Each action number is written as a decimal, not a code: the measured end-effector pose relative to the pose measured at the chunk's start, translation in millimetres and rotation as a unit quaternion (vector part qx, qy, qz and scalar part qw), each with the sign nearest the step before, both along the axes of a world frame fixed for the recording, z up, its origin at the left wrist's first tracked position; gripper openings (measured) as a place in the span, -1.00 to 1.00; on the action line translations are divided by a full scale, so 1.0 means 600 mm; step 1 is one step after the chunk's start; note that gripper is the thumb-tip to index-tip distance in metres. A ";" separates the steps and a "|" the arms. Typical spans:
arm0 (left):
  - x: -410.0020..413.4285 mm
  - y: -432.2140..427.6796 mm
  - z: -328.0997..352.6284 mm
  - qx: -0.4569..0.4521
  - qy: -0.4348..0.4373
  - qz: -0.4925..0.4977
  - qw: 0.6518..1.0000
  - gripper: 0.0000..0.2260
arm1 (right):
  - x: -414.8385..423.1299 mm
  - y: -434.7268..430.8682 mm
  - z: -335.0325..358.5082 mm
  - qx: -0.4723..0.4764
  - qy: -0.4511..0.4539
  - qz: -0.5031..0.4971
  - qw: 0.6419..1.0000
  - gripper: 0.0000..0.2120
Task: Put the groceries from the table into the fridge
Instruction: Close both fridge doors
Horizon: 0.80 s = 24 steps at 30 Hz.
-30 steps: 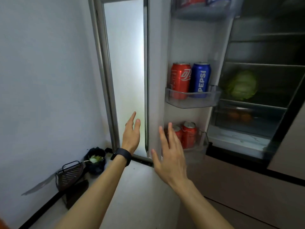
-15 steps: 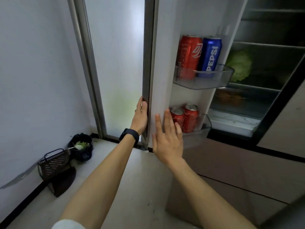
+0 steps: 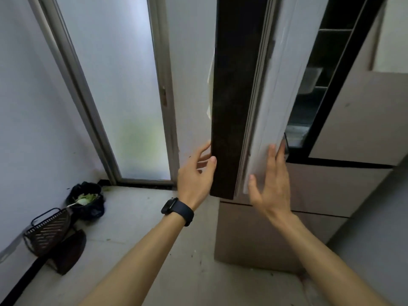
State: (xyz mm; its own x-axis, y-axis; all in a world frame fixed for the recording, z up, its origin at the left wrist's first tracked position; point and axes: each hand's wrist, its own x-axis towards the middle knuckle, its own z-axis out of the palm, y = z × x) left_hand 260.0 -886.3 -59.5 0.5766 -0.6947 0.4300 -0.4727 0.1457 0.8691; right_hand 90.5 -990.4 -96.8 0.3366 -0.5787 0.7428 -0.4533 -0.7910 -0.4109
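Right now my left hand [image 3: 195, 173] is at the tall fridge door [image 3: 234, 96], which faces me almost edge-on: a pale outer face, a dark side edge and a white inner liner. My fingers [image 3: 204, 151] lie loosely spread and nearly straight against the pale face, and my thumb tip sits on the dark edge; nothing is clasped. My right hand [image 3: 272, 186] is flat and spread too, with the fingertips up against the white liner. I think the fingertips touch it, but I cannot tell whether the palm does. Past the door's right side the fridge [image 3: 313, 89] shows only as a narrow dark slice with wire shelves and a clear plastic bin; a beige drawer front [image 3: 265, 239] sits below. A black band watch [image 3: 177, 209] is on my left wrist. To the left stands a frosted glass door in a grey metal frame [image 3: 110, 85]. Down on the pale floor [image 3: 141, 228], in the corner, are a black bag holding green scraps [image 3: 87, 200] and a dark slotted basket [image 3: 47, 231].
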 end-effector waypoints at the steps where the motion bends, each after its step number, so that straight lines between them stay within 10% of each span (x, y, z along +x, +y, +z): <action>1: -0.020 -0.005 -0.003 0.004 -0.017 -0.019 1.000 -0.62 | -0.017 -0.002 0.004 0.037 -0.016 -0.006 0.999 -0.14; 12: -0.131 -0.155 0.098 -0.069 -0.276 -0.044 0.958 -0.55 | -0.119 -0.105 0.050 0.239 0.002 -0.080 0.968 0.19; 24: -0.254 -0.395 0.207 -0.086 -0.560 0.109 0.817 -0.27 | -0.210 -0.261 0.084 0.228 0.060 -0.076 0.969 0.10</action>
